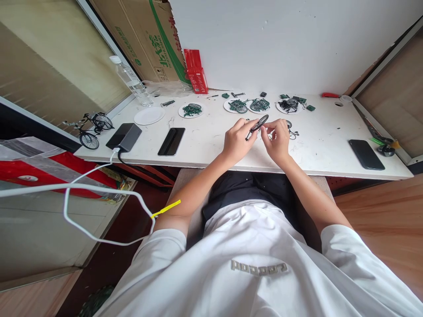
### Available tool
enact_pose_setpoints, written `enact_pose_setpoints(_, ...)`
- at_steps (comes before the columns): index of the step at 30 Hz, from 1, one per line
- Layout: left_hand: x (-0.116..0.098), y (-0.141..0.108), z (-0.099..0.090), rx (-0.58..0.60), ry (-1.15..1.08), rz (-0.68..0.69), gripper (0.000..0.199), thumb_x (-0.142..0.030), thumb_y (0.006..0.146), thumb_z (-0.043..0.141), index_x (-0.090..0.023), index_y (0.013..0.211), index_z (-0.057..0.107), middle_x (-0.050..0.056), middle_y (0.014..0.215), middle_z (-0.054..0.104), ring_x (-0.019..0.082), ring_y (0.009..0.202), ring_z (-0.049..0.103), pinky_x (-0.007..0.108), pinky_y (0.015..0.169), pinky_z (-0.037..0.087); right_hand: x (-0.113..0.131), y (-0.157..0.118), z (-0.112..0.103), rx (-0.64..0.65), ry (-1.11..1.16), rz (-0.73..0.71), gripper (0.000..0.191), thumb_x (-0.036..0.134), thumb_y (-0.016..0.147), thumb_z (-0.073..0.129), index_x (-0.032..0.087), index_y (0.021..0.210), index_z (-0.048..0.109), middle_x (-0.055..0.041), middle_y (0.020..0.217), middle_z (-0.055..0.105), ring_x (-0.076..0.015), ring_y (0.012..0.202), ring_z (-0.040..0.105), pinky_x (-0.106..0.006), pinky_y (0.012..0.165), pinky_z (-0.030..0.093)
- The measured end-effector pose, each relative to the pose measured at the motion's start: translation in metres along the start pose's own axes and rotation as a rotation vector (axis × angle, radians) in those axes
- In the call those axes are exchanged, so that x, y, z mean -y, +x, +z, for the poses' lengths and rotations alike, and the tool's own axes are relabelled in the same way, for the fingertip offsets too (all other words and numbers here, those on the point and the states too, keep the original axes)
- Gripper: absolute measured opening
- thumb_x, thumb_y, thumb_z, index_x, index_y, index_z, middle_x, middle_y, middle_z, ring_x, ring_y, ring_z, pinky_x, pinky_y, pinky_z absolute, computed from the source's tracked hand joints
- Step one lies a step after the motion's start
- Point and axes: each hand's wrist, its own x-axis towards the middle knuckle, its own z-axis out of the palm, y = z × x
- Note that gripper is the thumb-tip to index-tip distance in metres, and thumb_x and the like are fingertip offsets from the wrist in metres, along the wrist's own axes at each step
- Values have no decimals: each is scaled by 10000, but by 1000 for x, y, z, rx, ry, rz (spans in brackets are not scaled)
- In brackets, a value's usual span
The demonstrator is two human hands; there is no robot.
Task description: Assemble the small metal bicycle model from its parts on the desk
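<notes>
The left hand (238, 140) pinches a small black wheel assembly (259, 123) between thumb and fingers, above the front half of the white table (205, 149). The right hand (276, 137) is closed at the fingertips against the near edge of the assembly; its exact grip cannot be told. Containers behind the hands, left to right: a flat white disc (149, 116); a plate (181, 113) holding green parts; a middle plate (226, 105) and an adjacent plate (268, 101), both holding green parts and wheels; a right plate (279, 108) holding black parts. A capped clear bottle (132, 81) stands near the carton (148, 39); the red box (196, 72) is beside the carton.
</notes>
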Motion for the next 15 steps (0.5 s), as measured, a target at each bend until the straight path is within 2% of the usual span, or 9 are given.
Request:
enact_pose_setpoints(8, 1, 0, 1, -6, -23, -4, 380, -366, 1132, 585, -219, 1427, 773, 109, 1136, 776, 204, 1062, 780, 296, 999, 607, 3, -3, 5, -41, 112, 62, 460, 705, 1091, 616, 268, 967, 691, -35, 822, 577, -237, 846, 569, -439, 856, 540)
enact_pose_setpoints(11, 2, -1, 3, -9, -28, -8, 374, -350, 1126, 596, -223, 1429, 775, 107, 1135, 777, 200, 1059, 780, 289, 993, 605, 3, -4, 7, -70, 155, 33, 456, 683, 1108, 607, 255, 968, 672, -11, 805, 546, -202, 792, 545, -390, 781, 506)
enact_pose_setpoints(15, 3, -2, 6, -17, -19, 0, 369, -349, 1122, 605, -233, 1427, 778, 102, 1131, 774, 201, 1059, 780, 288, 991, 604, 4, -5, 9, -55, 211, 84, 480, 716, 1099, 609, 251, 986, 647, 13, 804, 508, -165, 729, 496, -337, 682, 449)
